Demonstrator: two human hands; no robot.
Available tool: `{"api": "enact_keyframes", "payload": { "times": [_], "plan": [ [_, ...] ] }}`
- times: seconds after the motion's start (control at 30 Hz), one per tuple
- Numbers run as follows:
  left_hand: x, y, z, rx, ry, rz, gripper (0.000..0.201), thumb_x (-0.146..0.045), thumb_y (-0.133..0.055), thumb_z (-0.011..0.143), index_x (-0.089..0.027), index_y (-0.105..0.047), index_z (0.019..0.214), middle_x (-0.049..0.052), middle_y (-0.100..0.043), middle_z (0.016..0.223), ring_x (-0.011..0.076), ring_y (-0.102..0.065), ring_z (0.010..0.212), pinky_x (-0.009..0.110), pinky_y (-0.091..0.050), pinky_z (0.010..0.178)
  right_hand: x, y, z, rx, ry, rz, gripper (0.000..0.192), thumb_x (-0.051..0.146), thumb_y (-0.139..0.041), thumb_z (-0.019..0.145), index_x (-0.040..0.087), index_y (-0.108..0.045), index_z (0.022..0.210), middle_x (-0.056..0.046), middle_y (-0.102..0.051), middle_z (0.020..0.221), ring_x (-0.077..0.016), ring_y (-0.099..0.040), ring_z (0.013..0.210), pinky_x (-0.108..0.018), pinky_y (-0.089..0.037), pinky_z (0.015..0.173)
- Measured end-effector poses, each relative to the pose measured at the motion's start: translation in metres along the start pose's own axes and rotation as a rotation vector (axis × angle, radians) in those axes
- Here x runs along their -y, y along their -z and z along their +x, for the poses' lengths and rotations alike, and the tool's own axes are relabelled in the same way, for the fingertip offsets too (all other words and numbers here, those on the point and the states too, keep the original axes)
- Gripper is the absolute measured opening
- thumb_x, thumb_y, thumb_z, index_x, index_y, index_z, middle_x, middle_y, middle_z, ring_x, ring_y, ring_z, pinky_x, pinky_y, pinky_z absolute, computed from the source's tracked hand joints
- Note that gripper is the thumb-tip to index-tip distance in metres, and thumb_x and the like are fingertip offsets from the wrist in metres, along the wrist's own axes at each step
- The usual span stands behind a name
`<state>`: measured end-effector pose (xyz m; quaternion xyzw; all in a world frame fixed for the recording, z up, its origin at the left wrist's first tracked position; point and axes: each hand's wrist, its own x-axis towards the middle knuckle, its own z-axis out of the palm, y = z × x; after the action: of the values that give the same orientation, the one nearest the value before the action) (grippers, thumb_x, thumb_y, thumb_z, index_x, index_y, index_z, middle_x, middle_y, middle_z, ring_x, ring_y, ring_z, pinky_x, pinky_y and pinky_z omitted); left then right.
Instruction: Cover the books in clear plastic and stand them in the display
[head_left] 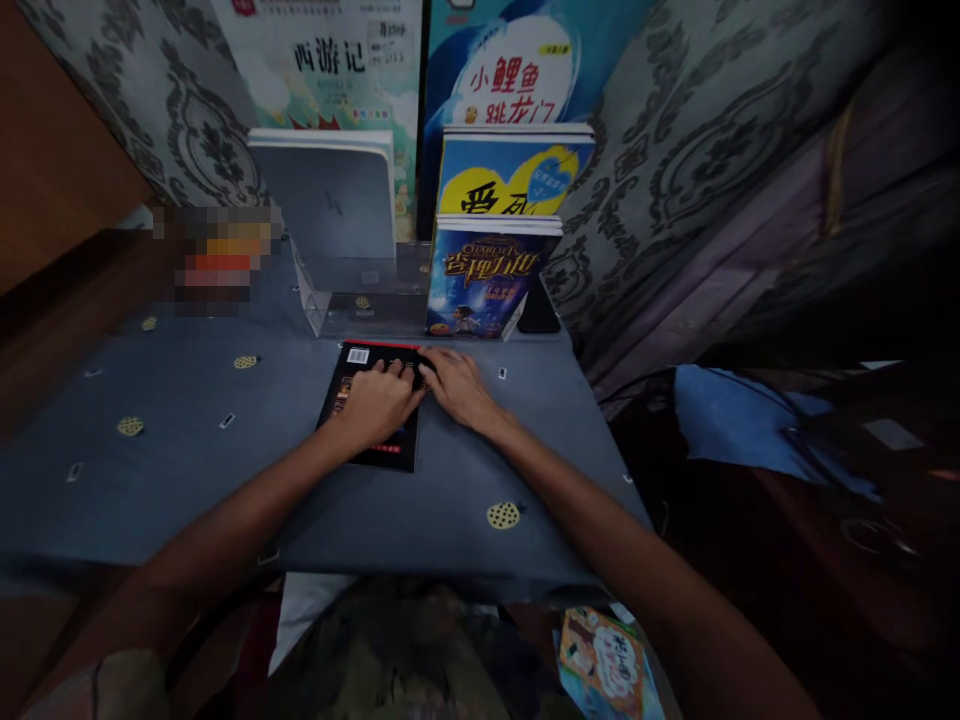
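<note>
A black book (391, 452) with a barcode at its top left corner and a red line along its top edge lies flat on the table. My left hand (381, 402) rests palm down on its cover, fingers slightly bent and apart. At the book's right edge is my right hand (459, 386), its fingers stretched out and the fingertips touching near the top right corner. My hands hide part of the cover. Just behind them stands a clear plastic book stand (375, 318) holding several books, among them a dark blue one (480, 285) in front.
A blue-and-yellow book (517, 175) and a grey-backed book (330, 200) lean in the stand, with larger books behind. A dark flat object (538, 312) lies at the stand's right. Blurred coloured items (225, 255) sit back left. Below the table's front edge is a colourful book (604, 660).
</note>
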<state>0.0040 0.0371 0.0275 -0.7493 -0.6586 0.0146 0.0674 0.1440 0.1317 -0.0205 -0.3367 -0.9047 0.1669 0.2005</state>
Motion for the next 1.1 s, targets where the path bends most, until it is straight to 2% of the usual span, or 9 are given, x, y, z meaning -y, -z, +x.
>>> {"api": "enact_keyframes", "payload": {
  "times": [0.13,0.3,0.47,0.67,0.83,1.0,1.1],
  "plan": [
    [0.011,-0.002,-0.008,-0.021,-0.093,-0.042,0.038,-0.037,-0.051,0.102,-0.011,-0.064,0.126,0.018,-0.064,0.136,0.0323,-0.063,0.124,0.042,-0.057,0.091,-0.003,-0.005,0.003,-0.018,-0.002,0.010,0.040,0.032,-0.043,0.104,0.016,-0.058,0.138,-0.016,-0.064,0.140,-0.0304,-0.050,0.138,-0.052,-0.039,0.112],
    [0.024,-0.007,-0.032,-0.008,-0.245,-0.162,0.053,-0.049,-0.061,0.096,-0.014,-0.060,0.136,0.017,-0.060,0.143,0.0311,-0.052,0.138,0.045,-0.048,0.110,-0.002,-0.007,-0.001,-0.010,0.044,-0.017,0.043,0.038,-0.048,0.103,0.016,-0.058,0.139,-0.014,-0.059,0.147,-0.0300,-0.045,0.143,-0.052,-0.035,0.116],
    [0.025,-0.010,-0.062,0.034,-0.320,-0.220,0.063,-0.053,-0.066,0.091,-0.015,-0.057,0.140,0.017,-0.056,0.148,0.0305,-0.046,0.144,0.047,-0.040,0.117,-0.003,-0.008,-0.003,0.017,0.040,-0.047,0.048,0.039,-0.052,0.101,0.014,-0.055,0.143,-0.015,-0.053,0.153,-0.0316,-0.042,0.146,-0.053,-0.033,0.118],
    [0.018,-0.014,-0.072,0.010,-0.293,-0.180,0.055,-0.045,-0.064,0.094,-0.013,-0.058,0.139,0.017,-0.058,0.146,0.0302,-0.049,0.142,0.047,-0.041,0.116,0.001,-0.008,-0.008,0.031,0.035,-0.041,0.050,0.040,-0.052,0.102,0.016,-0.053,0.145,-0.014,-0.049,0.156,-0.0320,-0.038,0.148,-0.056,-0.028,0.120],
    [0.016,-0.014,-0.072,-0.032,-0.301,-0.170,0.049,-0.041,-0.064,0.095,-0.013,-0.061,0.135,0.018,-0.063,0.139,0.0300,-0.053,0.137,0.048,-0.044,0.113,0.013,-0.006,-0.028,0.034,0.055,-0.012,0.046,0.034,-0.052,0.101,0.018,-0.055,0.144,-0.013,-0.050,0.155,-0.0311,-0.039,0.148,-0.057,-0.030,0.119],
    [0.012,-0.016,-0.080,-0.080,-0.314,-0.148,0.039,-0.035,-0.061,0.097,-0.014,-0.065,0.130,0.017,-0.068,0.132,0.0296,-0.059,0.131,0.046,-0.050,0.109,0.019,-0.002,-0.059,0.035,0.143,0.126,0.039,0.026,-0.052,0.099,0.022,-0.062,0.136,-0.010,-0.062,0.144,-0.0281,-0.049,0.141,-0.054,-0.039,0.114],
    [0.009,-0.020,-0.084,-0.106,-0.311,-0.130,0.035,-0.031,-0.058,0.099,-0.014,-0.067,0.128,0.017,-0.069,0.132,0.0290,-0.062,0.127,0.044,-0.052,0.107,0.019,0.004,-0.074,0.035,0.194,0.272,0.037,0.026,-0.049,0.100,0.024,-0.064,0.134,-0.008,-0.071,0.131,-0.0253,-0.060,0.127,-0.049,-0.046,0.108]
  ]
}}
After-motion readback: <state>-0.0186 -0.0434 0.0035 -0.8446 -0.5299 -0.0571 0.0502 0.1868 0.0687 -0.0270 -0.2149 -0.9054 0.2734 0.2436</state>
